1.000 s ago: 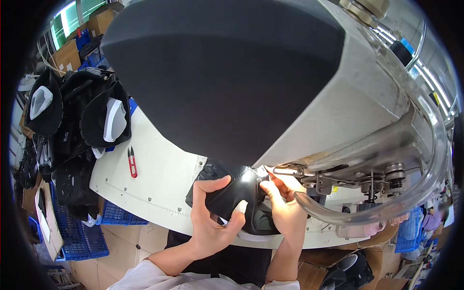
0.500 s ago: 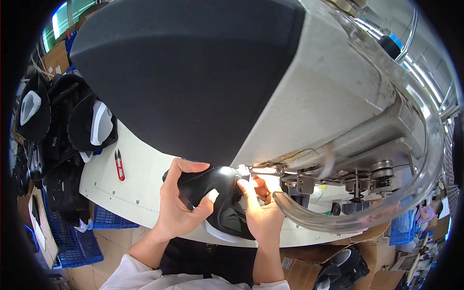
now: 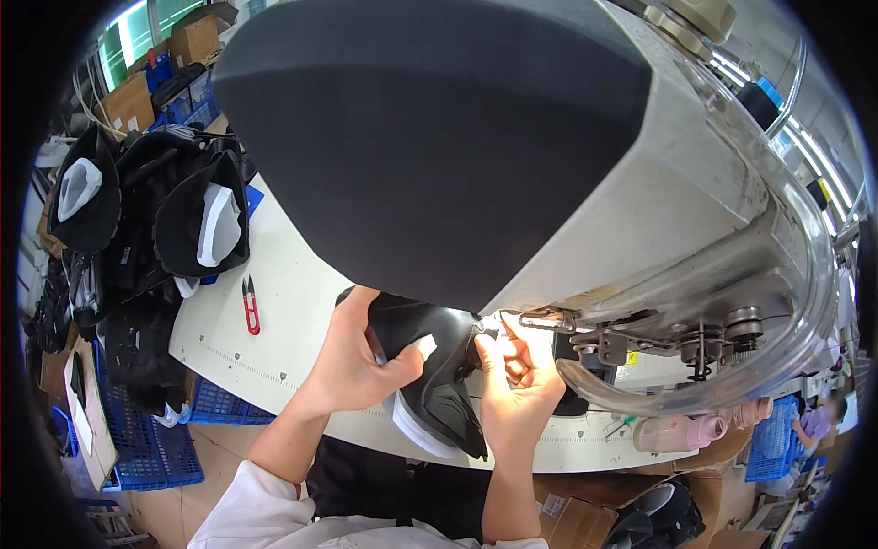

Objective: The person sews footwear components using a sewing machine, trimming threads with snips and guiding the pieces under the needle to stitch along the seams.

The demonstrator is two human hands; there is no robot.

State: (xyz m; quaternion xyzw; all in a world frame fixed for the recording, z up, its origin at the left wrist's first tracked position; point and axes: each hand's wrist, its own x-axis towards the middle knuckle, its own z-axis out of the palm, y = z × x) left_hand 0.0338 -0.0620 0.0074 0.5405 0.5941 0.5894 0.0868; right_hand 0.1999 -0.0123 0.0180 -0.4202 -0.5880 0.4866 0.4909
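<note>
A black shoe upper (image 3: 437, 389) with a white edge lies just below the sewing machine's head (image 3: 439, 165), over the white table. My left hand (image 3: 366, 366) grips its left side, thumb on top and fingers hidden behind the material. My right hand (image 3: 519, 389) pinches the upper's right edge in bright light, close to the needle area. Whatever small part lies between those fingertips is too hidden to make out. A metal lever-like piece (image 3: 541, 319) of the machine sits just above my right fingers.
Red-handled thread snips (image 3: 251, 307) lie on the white table (image 3: 215, 316) at left. Black uppers with white linings (image 3: 187, 229) are piled beyond them, above blue crates (image 3: 151, 439). A clear curved tube (image 3: 658, 395) bends around the right side. Pink bottles (image 3: 681, 431) stand at the right edge.
The view has shifted, so the machine and table appear farther right and the pink bottles are in sight. Both hands keep their hold on the upper, and my right fingers are curled more.
</note>
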